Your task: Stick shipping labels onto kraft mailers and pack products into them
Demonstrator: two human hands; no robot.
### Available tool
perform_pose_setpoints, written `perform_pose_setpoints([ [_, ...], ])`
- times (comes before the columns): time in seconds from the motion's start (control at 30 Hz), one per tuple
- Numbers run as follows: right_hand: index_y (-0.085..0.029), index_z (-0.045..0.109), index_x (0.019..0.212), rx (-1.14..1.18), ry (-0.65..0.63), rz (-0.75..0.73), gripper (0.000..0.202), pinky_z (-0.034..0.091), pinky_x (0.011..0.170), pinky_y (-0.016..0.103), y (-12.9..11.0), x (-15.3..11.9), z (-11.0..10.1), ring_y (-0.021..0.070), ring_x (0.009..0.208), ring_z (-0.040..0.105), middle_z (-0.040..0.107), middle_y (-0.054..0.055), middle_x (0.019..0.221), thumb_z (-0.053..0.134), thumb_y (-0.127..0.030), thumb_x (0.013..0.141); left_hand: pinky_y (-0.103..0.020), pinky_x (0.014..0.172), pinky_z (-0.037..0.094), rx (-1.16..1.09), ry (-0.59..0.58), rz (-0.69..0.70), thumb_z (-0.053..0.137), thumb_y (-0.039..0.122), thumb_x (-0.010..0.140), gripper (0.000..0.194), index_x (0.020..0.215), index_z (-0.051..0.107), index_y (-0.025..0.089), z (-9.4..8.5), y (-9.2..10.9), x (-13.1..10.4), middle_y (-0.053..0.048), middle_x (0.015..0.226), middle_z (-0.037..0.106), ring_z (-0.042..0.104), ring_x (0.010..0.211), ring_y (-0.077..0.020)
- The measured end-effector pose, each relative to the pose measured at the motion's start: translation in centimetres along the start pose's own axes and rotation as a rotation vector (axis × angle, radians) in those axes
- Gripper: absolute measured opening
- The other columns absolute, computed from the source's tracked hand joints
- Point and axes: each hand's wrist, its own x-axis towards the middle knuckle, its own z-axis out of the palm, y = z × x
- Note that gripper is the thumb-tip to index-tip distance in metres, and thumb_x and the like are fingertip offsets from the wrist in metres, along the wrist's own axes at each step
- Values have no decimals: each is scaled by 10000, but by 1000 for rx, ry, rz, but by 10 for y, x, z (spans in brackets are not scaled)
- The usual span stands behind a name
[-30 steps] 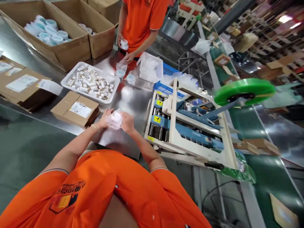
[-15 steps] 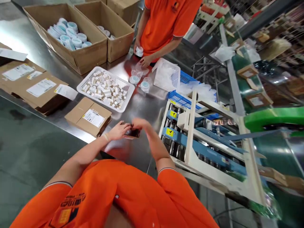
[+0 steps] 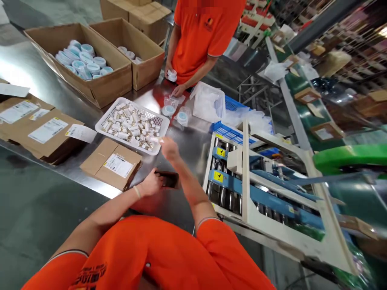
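Observation:
My left hand [image 3: 152, 183] is closed on the near left side of a small open cardboard box [image 3: 169, 180] on the steel table. Above that box, my right hand [image 3: 169, 149] is at the near right rim of a white plastic basket [image 3: 100, 128]. Its fingers are pinched on a small white cylinder [image 3: 155, 139], blurred by motion. Many small white cylinders [image 3: 133, 127] with gold-coloured ends fill the basket. A stack of flat cardboard boxes [image 3: 99, 161] with a printed label lies left of my left hand.
Two large cartons [image 3: 105, 90] hold round white-and-blue tubs [image 3: 86, 57]. Across the table, a co-worker [image 3: 208, 32] handles a white tub; two bagged tubs [image 3: 182, 118] lie nearby. A roller machine [image 3: 223, 177] stands right. More labelled cardboard [image 3: 45, 133] is at left.
My right hand has left the small box and moved up to the basket, pinching a white cylinder. My left hand has stayed on the box, whose open inside now shows. The view has shifted slightly.

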Motion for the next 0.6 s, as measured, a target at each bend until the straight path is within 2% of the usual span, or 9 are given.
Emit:
perform_pose_setpoints([
  [0.1,-144,852,1177,-104,-100,7,283,598,944,338,37,-60,-15,285,1064,785,825,183,1183,605,-67,1061,-635,1191,426,33,-47,-35,678,338,1082,223,1006,883,293,1,2,2,-104,1040,840,750,974,-294],
  [0.17,-153,883,1041,-152,-140,26,266,629,901,359,43,-88,-11,315,1010,815,841,198,1076,649,-31,1003,-659,1223,398,68,-47,-47,694,360,1071,202,996,868,289,1,2,3,-94,1030,830,753,952,-295],
  [0.23,-144,896,1054,-173,-135,45,312,650,909,373,40,-106,0,332,1036,834,847,229,1098,610,-26,1012,-667,1229,381,104,-36,-46,700,385,1074,190,1048,841,261,-1,2,2,-86,1026,823,751,963,-295],
  [0.3,-147,902,1111,-176,-128,51,355,662,941,384,37,-115,10,338,1078,846,849,243,1137,574,-41,1028,-647,1217,383,136,-26,-49,699,408,1080,201,1110,817,247,-3,2,2,-85,1034,816,742,996,-296],
  [0.4,-160,911,1095,-163,-135,54,350,671,935,397,39,-122,27,351,1071,859,853,253,1113,584,-57,1023,-614,1190,403,156,-24,-43,715,437,1069,232,1171,813,253,-6,0,1,-99,1094,808,719,1062,-309],
  [0.5,-155,908,999,-135,-159,27,307,667,867,366,43,-116,51,338,994,872,861,242,1030,626,-36,998,-614,1175,423,139,-25,-29,726,447,1051,213,1059,834,264,-6,-2,0,-114,1099,805,694,1100,-326],
  [0.6,-162,887,910,-104,-184,-9,176,652,817,333,38,-101,77,313,935,872,869,210,974,765,-37,923,-632,1167,436,118,-24,-30,705,446,1054,234,968,840,275,-7,-2,-2,-127,1060,813,687,1105,-344],
])
